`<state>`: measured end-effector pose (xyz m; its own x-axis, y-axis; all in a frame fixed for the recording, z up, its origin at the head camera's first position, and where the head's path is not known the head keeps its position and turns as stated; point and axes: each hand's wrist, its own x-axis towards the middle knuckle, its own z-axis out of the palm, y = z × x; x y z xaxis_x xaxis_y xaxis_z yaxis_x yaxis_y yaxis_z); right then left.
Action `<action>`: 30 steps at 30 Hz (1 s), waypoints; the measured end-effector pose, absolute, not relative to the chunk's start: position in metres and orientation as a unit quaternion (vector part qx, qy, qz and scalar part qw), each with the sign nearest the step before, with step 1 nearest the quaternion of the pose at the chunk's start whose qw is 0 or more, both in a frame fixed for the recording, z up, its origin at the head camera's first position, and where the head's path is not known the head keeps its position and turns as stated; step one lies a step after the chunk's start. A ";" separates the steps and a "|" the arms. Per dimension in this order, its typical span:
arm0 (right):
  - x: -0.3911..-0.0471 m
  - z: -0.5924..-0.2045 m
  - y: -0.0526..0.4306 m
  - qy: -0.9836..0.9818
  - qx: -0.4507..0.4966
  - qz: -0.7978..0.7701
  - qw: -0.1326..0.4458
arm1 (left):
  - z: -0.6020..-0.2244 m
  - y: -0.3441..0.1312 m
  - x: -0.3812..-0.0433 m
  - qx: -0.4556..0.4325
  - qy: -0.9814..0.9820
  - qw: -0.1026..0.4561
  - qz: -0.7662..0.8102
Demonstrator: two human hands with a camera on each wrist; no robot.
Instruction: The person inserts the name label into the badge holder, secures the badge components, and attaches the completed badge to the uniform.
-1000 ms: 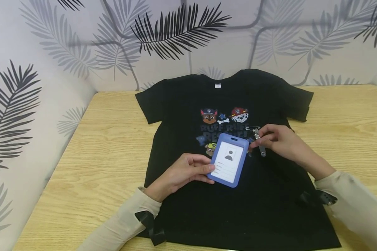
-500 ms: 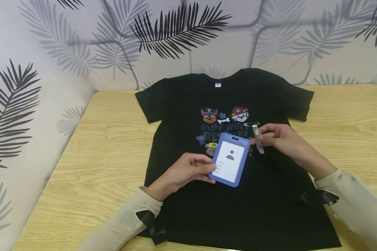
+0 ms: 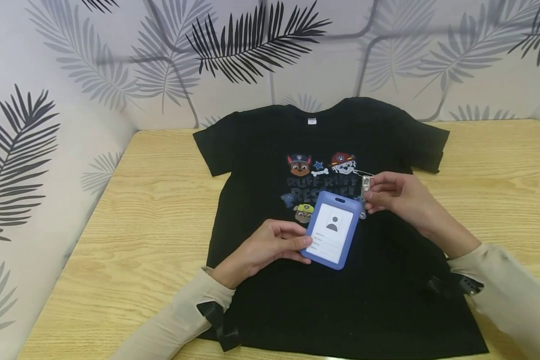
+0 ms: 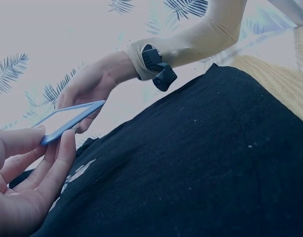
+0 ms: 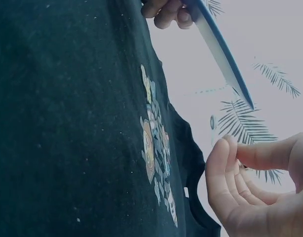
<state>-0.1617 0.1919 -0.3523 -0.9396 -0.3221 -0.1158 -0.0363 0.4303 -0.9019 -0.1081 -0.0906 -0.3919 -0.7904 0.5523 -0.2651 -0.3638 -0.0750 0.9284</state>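
Note:
My left hand [image 3: 270,247] pinches the lower left edge of a blue badge holder [image 3: 353,235], thumb on its front and fingers behind. A white card with a figure icon shows in its window, and a slot is cut in its top edge. My right hand [image 3: 398,197] pinches a metal badge clip [image 3: 366,183] with a clear strap and a safety pin at its top. The strap's lower end hangs close by the holder's upper right corner. In the right wrist view the fingertips [image 5: 225,143] mostly hide the clip. Both hands are above a black T-shirt [image 3: 324,305].
The T-shirt lies spread on a wooden table [image 3: 162,200], collar toward the wall, with cartoon dog prints [image 3: 299,166] on its chest. Leaf-patterned wall covering [image 3: 252,45] stands behind and at the left. Each sleeved wrist carries a black strapped camera [image 4: 158,69].
My right hand has shifted slightly up and left, and the clip's strap has swung from slanting right to hanging nearly straight beside the holder. The badge holder has moved slightly right.

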 end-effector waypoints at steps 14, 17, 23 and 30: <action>-0.161 -0.350 0.193 0.790 -0.089 -0.585 0.157 | -0.396 -0.088 -0.106 0.090 0.607 0.316 0.724; -0.161 -0.349 0.194 0.773 -0.076 -0.605 0.173 | -0.398 -0.087 -0.106 0.100 0.612 0.317 0.717; -0.162 -0.348 0.191 0.752 -0.071 -0.626 0.192 | -0.400 -0.085 -0.106 0.112 0.616 0.317 0.712; -0.163 -0.349 0.186 0.737 -0.070 -0.638 0.209 | -0.399 -0.082 -0.105 0.113 0.616 0.319 0.711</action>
<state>-0.1631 0.1864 -0.3488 -0.9025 -0.3708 -0.2190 0.1637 0.1750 -0.9709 -0.1046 -0.0820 -0.3991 -0.7709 0.5929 -0.2330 -0.3155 -0.0376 0.9482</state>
